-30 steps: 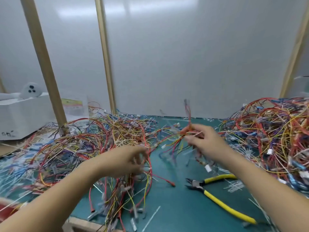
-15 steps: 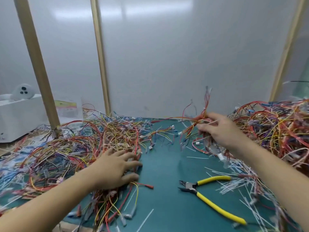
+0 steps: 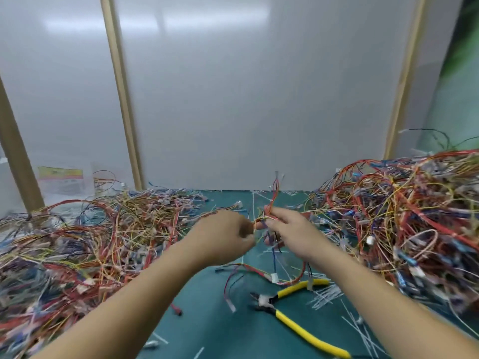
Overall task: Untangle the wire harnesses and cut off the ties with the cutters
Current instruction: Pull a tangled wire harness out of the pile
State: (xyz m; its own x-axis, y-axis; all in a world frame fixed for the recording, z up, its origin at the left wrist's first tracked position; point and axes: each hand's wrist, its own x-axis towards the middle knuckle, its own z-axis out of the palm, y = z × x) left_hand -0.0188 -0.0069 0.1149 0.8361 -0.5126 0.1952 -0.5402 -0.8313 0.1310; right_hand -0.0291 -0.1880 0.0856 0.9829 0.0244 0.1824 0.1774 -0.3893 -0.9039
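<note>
Left pile [image 3: 90, 242]: a thick tangle of red, yellow, blue and white wires covers the left side of the tabletop [image 3: 220, 332], from the back edge to the front edge.
Wooden posts: one [image 3: 18, 161] stands at the back left of the tabletop, rising out of the left pile. A second [image 3: 121, 99] stands further right at the back edge.
Your left hand [image 3: 223, 239]: it is raised over the middle of the tabletop with its fingers curled in. The fingertips pinch the left end of the wire bundle [image 3: 269, 213]. Blur hides the exact grip.
Wire bundle: you hold it between your two hands, above the middle of the tabletop. A few red strands stick upward from it. Its loose ends hang down, and a white plug [image 3: 274, 277] on them lies near the cutters.
Your right hand [image 3: 290, 231]: it is just beside your left hand, with thumb and fingers curled round the bundle.
Cutters [image 3: 298, 325]: they lie flat on the tabletop near the front edge, right of centre and below your right hand. No hand touches them. The yellow handles are spread apart and the tips point left.
Cut ties [image 3: 324, 297]: thin white strips are scattered just right of the cutters, running toward the front right corner.
Right pile [image 3: 401, 216]: a taller heap of tangled wires fills the right side of the tabletop, from the back edge forward.
</note>
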